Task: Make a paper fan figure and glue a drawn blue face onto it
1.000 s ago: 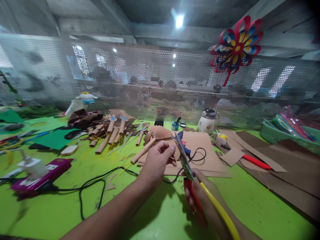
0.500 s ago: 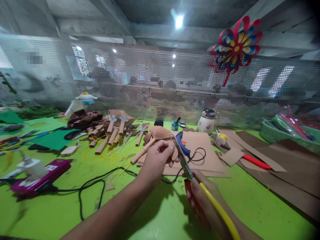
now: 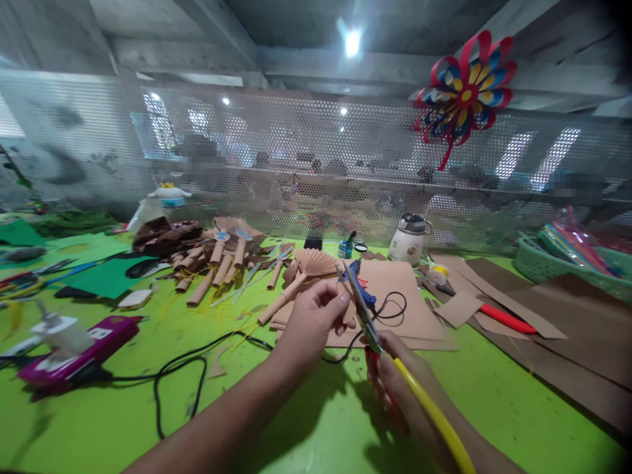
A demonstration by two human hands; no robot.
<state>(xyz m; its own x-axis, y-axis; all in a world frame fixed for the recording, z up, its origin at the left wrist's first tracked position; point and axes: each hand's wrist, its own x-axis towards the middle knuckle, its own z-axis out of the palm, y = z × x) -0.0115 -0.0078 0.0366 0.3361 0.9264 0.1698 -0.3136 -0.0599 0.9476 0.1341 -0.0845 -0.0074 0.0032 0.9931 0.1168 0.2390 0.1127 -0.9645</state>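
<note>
Pinched between the thumb and fingers of my left hand (image 3: 316,319) is a small piece of brown paper (image 3: 348,309), mostly hidden by the fingers. My right hand (image 3: 402,372) grips scissors (image 3: 364,313) with one yellow and one red handle. Their blades point up and away, slightly apart, right beside the paper piece; whether they touch it I cannot tell. Behind my left hand lies a pleated paper fan (image 3: 316,263) with a rolled paper handle. A blue glue gun (image 3: 365,293) rests on stacked brown paper sheets (image 3: 419,316) beyond the scissors.
Several paper fans and rolls (image 3: 224,263) are heaped at the back left. A purple power strip (image 3: 83,352) and black cable (image 3: 197,352) lie at left. To the right are a red-handled cutter (image 3: 506,319), brown sheets (image 3: 557,355) and a green basket (image 3: 533,260). A white jug (image 3: 407,240) stands behind.
The scissor blades now show a little further apart. My left hand with the paper piece has shifted slightly right and down.
</note>
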